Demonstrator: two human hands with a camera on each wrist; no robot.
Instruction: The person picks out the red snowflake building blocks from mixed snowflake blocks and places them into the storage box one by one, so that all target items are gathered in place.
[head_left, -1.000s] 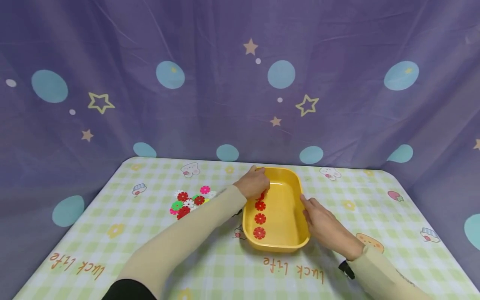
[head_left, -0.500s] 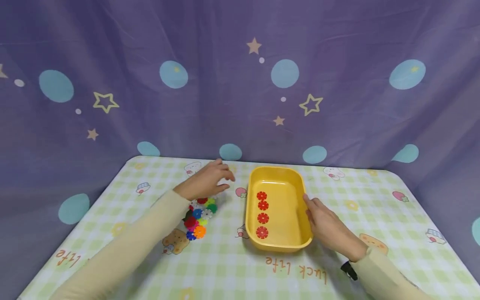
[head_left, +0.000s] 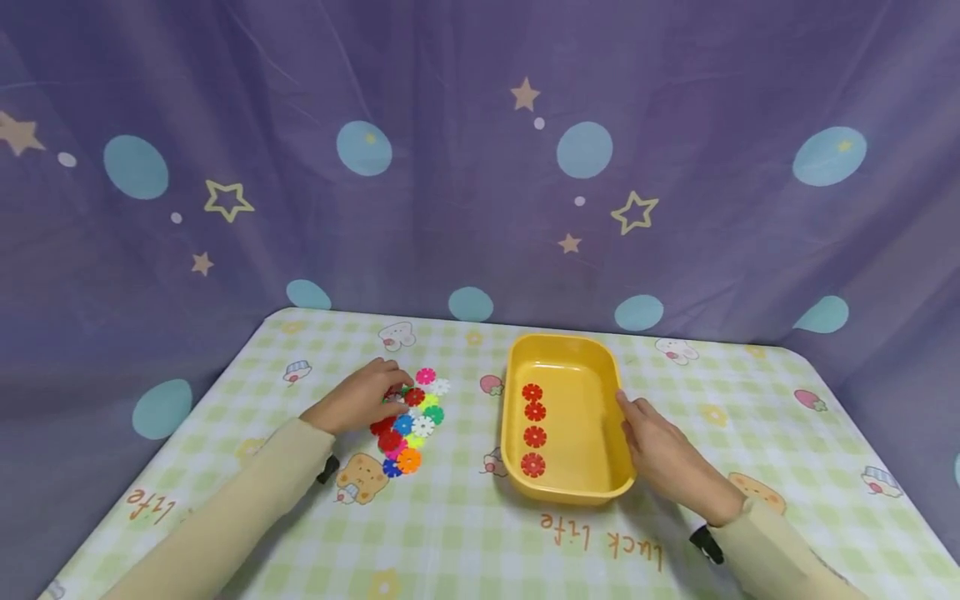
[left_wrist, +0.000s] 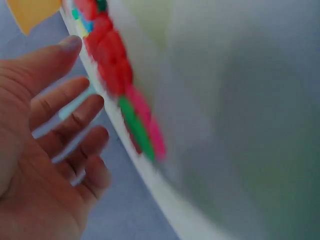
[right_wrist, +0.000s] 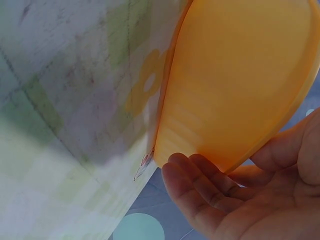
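Note:
My left hand (head_left: 358,400) is over the left edge of a pile of coloured snowflake discs (head_left: 422,426) on the table. In the left wrist view its fingers (left_wrist: 75,117) are loosely bent and apart, with nothing between them, beside blurred red, green and pink discs (left_wrist: 112,57). A yellow plastic tray (head_left: 579,433) stands right of the pile. Several red snowflake discs (head_left: 535,437) lie in a column along its left side. My right hand (head_left: 678,460) grips the tray's right wall, thumb at the rim and fingers (right_wrist: 187,182) against the outside.
A green-and-white checked cloth (head_left: 450,533) with printed cartoons covers the table. Behind it hangs a purple curtain (head_left: 450,225) with stars and balloons. A black strap (head_left: 706,544) shows at the right wrist.
My left hand has come out of the tray, swung left and lowered to the pile. A fourth red disc at the tray's far end is now uncovered. The right hand keeps its grip.

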